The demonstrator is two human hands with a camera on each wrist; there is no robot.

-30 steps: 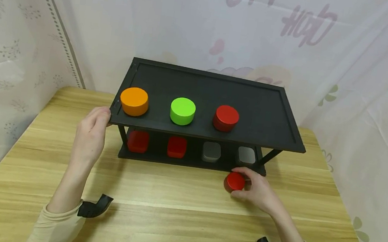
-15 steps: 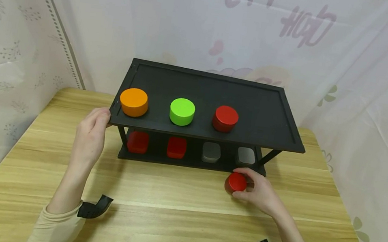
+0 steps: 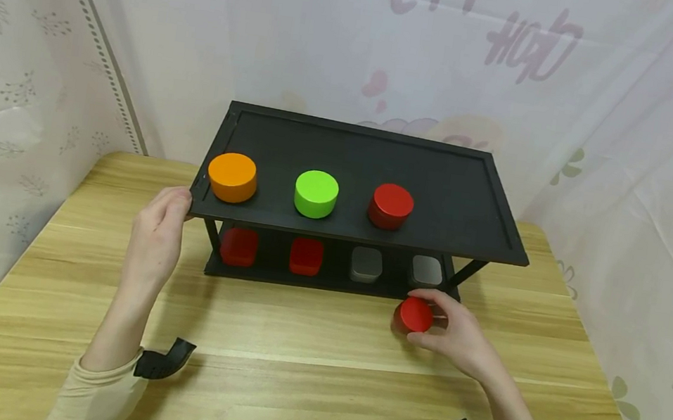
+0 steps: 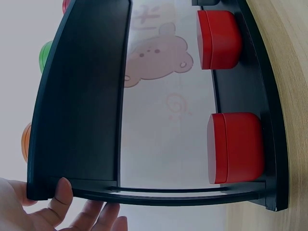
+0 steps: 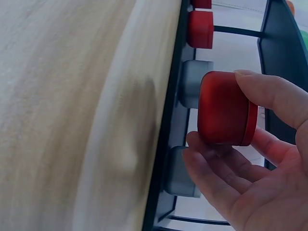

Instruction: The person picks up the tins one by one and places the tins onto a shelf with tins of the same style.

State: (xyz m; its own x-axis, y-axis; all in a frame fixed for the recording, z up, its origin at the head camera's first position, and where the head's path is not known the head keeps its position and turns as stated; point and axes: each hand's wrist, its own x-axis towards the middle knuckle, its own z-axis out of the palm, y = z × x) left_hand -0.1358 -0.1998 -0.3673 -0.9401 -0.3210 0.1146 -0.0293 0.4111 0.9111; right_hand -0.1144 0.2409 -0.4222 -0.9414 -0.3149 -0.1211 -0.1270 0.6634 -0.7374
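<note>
My right hand (image 3: 462, 335) holds a round red tin (image 3: 415, 315) between thumb and fingers, in front of the shelf's lower right. Seen from the right wrist, the red tin (image 5: 225, 108) is up off the wooden table, with the fingers spread under one side. My left hand (image 3: 157, 232) grips the left front corner of the black two-tier shelf (image 3: 345, 147); the left wrist view puts thumb and fingers (image 4: 61, 197) around that corner. On the top board stand an orange tin (image 3: 232, 178), a green tin (image 3: 316, 194) and another red tin (image 3: 391, 206).
Along the lower board sit two square red tins (image 3: 307, 256) and two silver tins (image 3: 366, 265). The top board overhangs them. Behind the shelf hangs a printed white cloth (image 3: 333, 39). The wooden table (image 3: 289, 374) stretches toward the person.
My right hand has shifted slightly right with the red tin, which is now a bit higher and more tilted. The left hand and the shelf stay where they were.
</note>
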